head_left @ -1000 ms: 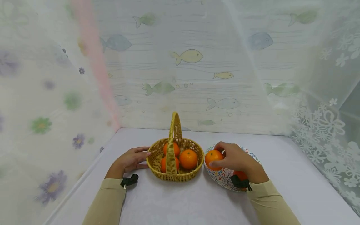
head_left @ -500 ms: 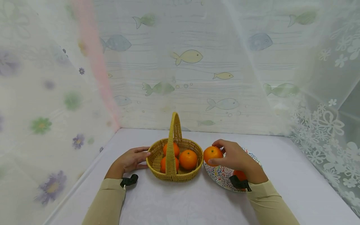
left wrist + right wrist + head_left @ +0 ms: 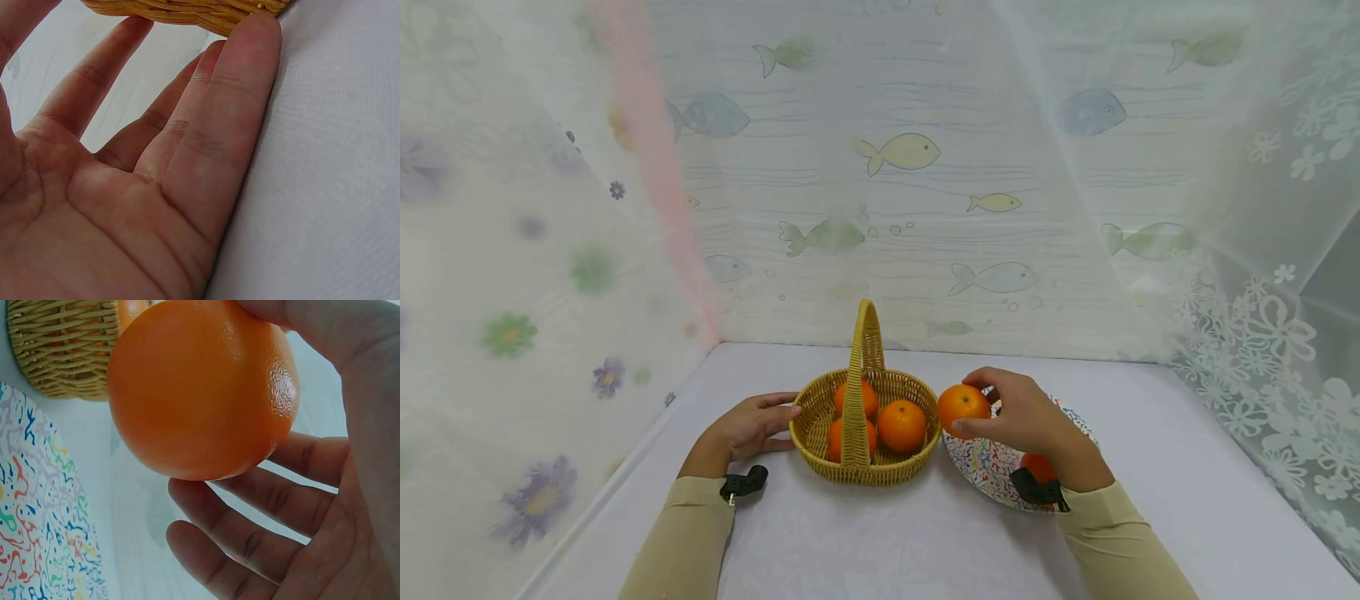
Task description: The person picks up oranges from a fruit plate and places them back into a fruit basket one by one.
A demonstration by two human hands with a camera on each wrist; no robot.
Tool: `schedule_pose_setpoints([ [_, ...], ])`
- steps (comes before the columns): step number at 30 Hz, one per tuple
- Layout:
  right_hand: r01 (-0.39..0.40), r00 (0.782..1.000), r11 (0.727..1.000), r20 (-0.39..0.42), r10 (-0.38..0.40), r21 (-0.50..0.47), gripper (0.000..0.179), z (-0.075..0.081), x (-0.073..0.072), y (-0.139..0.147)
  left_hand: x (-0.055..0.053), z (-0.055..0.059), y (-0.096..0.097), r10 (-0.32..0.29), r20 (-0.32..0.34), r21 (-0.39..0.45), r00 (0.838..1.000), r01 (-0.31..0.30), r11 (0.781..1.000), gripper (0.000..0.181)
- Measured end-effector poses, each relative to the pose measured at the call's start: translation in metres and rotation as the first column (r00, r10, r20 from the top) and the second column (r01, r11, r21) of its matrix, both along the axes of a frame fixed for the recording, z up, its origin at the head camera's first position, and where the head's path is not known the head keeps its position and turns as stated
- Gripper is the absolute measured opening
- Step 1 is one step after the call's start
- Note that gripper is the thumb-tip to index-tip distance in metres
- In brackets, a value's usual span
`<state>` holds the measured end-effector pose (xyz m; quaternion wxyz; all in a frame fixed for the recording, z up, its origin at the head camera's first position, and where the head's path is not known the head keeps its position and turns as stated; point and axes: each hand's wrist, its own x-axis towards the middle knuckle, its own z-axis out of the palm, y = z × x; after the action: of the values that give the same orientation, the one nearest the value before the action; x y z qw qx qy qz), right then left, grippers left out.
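Note:
My right hand (image 3: 1026,421) pinches an orange (image 3: 964,410) between thumb and fingers. The orange is above the plate's left edge, beside the basket's right rim. In the right wrist view the orange (image 3: 203,390) fills the upper middle, fingertips against it. A yellow wicker basket (image 3: 868,475) with a tall handle holds three oranges, one partly behind the handle. My left hand (image 3: 751,429) touches the basket's left side. In the left wrist view its fairly straight fingers (image 3: 219,119) meet the wicker wall (image 3: 169,14).
A round plate with colourful squiggles (image 3: 988,475) lies right of the basket. Another orange (image 3: 1037,467) sits on it, partly hidden by the right wrist and its black camera mount (image 3: 1036,487). A white cloth covers the table (image 3: 880,542); patterned curtains hang behind.
My right hand has lifted the orange from the plate and moved it slightly left, toward the basket's rim. My left hand and the basket stay in place.

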<state>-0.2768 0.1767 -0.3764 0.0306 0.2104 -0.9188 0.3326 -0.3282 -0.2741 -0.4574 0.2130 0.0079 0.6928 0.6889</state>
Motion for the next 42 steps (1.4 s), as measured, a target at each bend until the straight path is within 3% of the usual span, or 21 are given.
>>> schedule_pose_setpoints([
  [21,-0.085,0.996,0.995,-0.030,0.084,-0.055,0.065,-0.001,0.008,-0.016,0.000,-0.001,0.001,0.009,0.000,-0.010,1.000,-0.009,1.000,0.068],
  [27,-0.085,0.993,0.996,-0.080,0.083,-0.026,0.067,-0.003,0.007,-0.020,0.000,0.000,0.001,0.004,0.005,-0.012,1.000,-0.004,1.000,0.068],
  [36,-0.119,0.992,0.990,-0.062,0.114,-0.081,0.065,-0.006,0.010,-0.031,0.001,0.001,0.000,0.010,0.010,0.002,1.000,-0.010,1.000,0.069],
  [42,-0.095,0.993,0.993,-0.072,0.089,-0.075,0.064,-0.007,0.013,-0.039,0.000,0.001,0.000,0.007,0.000,0.000,1.000,-0.007,1.000,0.070],
])
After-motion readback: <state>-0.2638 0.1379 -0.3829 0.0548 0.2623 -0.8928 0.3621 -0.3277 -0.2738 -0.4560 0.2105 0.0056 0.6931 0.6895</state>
